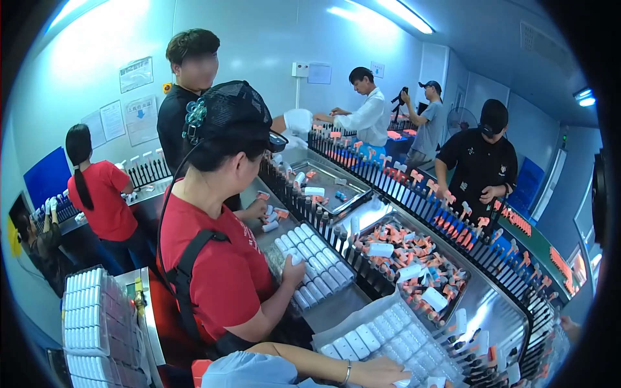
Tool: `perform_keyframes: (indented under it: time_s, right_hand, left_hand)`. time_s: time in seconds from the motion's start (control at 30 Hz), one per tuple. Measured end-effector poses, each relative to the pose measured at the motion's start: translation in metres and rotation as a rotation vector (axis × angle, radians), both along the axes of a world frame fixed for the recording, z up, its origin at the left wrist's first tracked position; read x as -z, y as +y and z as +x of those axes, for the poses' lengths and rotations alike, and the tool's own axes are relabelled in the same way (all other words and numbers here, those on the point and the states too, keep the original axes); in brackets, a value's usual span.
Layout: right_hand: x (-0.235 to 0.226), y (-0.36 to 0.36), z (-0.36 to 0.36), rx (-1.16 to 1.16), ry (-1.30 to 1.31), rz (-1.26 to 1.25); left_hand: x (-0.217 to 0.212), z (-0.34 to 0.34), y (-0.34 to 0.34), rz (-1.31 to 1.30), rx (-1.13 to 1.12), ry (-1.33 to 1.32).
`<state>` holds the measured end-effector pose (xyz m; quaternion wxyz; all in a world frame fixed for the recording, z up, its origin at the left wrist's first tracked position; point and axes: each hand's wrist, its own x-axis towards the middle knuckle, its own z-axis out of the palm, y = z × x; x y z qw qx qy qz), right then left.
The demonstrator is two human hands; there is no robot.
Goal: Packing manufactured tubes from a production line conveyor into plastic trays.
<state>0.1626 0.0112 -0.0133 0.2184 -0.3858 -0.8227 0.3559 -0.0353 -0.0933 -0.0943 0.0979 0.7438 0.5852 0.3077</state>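
My left hand [380, 372], with a bracelet at its wrist and a light blue sleeve [249, 370], reaches in from the lower edge. Its fingers close on a small white plastic piece [402, 383], partly cut off by the frame. The hand lies at the near edge of a clear moulded tray [414, 352]. White rounded casings [352, 344] fill the tray's left row, and other pockets look bare. At the right rim a blurred skin-coloured shape, perhaps my right hand [569, 328], shows beside the peg line; its fingers are unclear.
A co-worker in red [223, 258] stands close on my left, holding a white casing over a filled tray [333, 275]. Beyond my tray is a heap of orange and white parts [414, 258]. A line of black pegs [446, 223] curves along the bench. Stacked trays [84, 317] stand far left.
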Motion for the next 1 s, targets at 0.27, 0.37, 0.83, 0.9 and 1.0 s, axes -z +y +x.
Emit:
perform_keyframes:
  time_s: [0.27,0.37,0.83,0.9,1.0]
  right_hand:
    - [0.002,0.008,-0.025,0.08,-0.084,0.175]
    - [0.031,0.032,-0.036,0.069,0.104,0.124]
    - [0.04,0.055,-0.007,0.237,0.478,-0.099]
    - [0.058,0.092,0.001,0.34,0.472,0.116]
    - [0.041,0.129,-0.009,0.582,0.474,0.015]
  left_hand:
    - [-0.013,-0.012,-0.002,0.013,-0.058,0.042]
    - [-0.023,-0.027,0.0,-0.135,-0.094,0.063]
    - [-0.031,-0.019,-0.002,-0.055,-0.03,0.042]
    - [-0.03,-0.018,-0.003,-0.059,-0.036,0.034]
    - [-0.029,-0.02,-0.003,-0.044,-0.056,0.007]
